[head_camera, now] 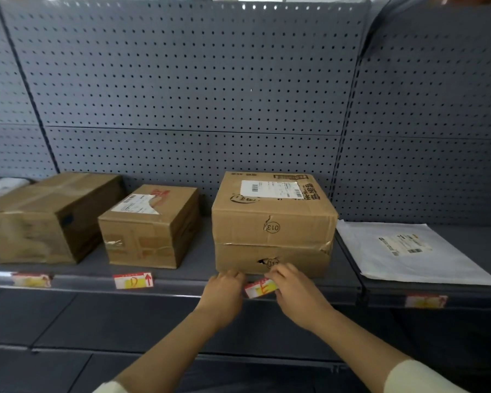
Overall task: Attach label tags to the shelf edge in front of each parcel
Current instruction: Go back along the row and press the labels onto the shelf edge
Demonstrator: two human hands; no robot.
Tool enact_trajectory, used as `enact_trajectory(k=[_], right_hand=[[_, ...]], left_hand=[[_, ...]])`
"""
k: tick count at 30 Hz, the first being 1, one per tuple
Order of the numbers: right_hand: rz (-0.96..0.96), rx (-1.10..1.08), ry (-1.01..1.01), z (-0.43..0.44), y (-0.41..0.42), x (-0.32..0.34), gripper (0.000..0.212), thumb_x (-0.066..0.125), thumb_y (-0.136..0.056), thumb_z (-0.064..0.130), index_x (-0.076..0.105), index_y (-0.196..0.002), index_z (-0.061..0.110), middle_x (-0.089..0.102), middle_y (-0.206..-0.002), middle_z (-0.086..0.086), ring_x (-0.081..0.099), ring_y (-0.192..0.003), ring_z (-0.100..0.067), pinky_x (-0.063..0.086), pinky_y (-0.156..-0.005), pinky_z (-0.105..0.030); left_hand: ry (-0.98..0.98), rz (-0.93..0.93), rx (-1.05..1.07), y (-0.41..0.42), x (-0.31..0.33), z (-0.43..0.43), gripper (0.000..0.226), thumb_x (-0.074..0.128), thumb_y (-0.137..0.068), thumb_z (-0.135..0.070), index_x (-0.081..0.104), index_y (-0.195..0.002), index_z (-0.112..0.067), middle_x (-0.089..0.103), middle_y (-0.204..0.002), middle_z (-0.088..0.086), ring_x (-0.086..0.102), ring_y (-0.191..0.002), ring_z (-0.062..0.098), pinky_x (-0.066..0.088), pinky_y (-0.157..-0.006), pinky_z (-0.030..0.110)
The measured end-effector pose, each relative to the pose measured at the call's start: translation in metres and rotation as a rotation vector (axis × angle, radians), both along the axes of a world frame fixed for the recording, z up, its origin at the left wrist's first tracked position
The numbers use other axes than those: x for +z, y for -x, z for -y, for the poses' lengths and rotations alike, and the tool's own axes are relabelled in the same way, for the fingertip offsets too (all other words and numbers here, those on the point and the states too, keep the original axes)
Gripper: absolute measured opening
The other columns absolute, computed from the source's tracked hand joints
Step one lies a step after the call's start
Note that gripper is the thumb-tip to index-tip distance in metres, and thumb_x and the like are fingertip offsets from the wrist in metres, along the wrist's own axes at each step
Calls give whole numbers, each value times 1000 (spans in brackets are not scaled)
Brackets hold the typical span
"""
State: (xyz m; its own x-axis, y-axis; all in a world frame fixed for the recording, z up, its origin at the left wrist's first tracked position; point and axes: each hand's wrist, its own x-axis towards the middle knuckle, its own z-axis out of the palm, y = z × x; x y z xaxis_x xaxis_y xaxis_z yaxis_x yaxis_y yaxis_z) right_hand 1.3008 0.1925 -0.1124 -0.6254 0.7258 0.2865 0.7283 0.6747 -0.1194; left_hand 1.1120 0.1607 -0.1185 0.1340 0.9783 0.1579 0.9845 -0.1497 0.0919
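Note:
A red-and-white label tag with a yellow patch marked "E" point(260, 289) lies tilted against the grey shelf edge point(182, 287), just below the tall cardboard parcel point(272, 225). My left hand point(224, 290) pinches the tag's left end, and my right hand point(292, 290) pinches its right end. Further left, a "D" tag point(133, 280) sits on the edge before the middle parcel point(150, 228). Another tag point(31, 280) sits before the long left parcel point(48, 217). A blurred tag point(425, 301) hangs below the white mailer bag point(408, 251).
A grey pegboard wall point(196, 89) backs the shelf. A dark lower shelf point(97, 321) runs beneath my arms. At the far left, part of a pale package point(0, 184) shows behind the long parcel.

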Motion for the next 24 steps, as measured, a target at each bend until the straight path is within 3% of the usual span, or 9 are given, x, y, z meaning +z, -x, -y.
enact_trajectory(k=[13, 18, 21, 24], right_hand=[[109, -115, -36, 8, -5, -15, 51, 54, -87, -1, 44, -136, 10, 42, -131, -6, 46, -111, -23, 46, -85, -34], [180, -65, -90, 9, -8, -22, 55, 56, -82, -6, 44, -135, 5, 42, -136, -12, 43, -121, -28, 42, -96, -36], [190, -70, -144, 11, -9, -23, 58, 64, -74, -8, 51, -130, 1, 50, -129, -15, 52, -117, -31, 46, -95, -36], [180, -75, -94, 15, -9, -27, 57, 53, -83, -5, 40, -138, 4, 42, -135, -12, 43, -121, -27, 39, -101, -34]], left_hand=[[-22, 32, -104, -2, -6, -8, 30, 52, -91, -13, 55, -120, -16, 56, -123, 8, 53, -109, 27, 43, -91, 37], [-30, 22, -81, -7, -5, -8, 26, 55, -90, -12, 55, -116, -14, 55, -122, 9, 53, -107, 26, 44, -88, 35], [-45, 16, -70, -10, -6, -7, 27, 56, -89, -10, 56, -115, -15, 55, -119, 8, 54, -104, 27, 44, -84, 35], [-62, 10, -77, -14, -9, -8, 28, 56, -88, -9, 56, -115, -16, 53, -119, 8, 54, -103, 27, 44, -83, 35]])
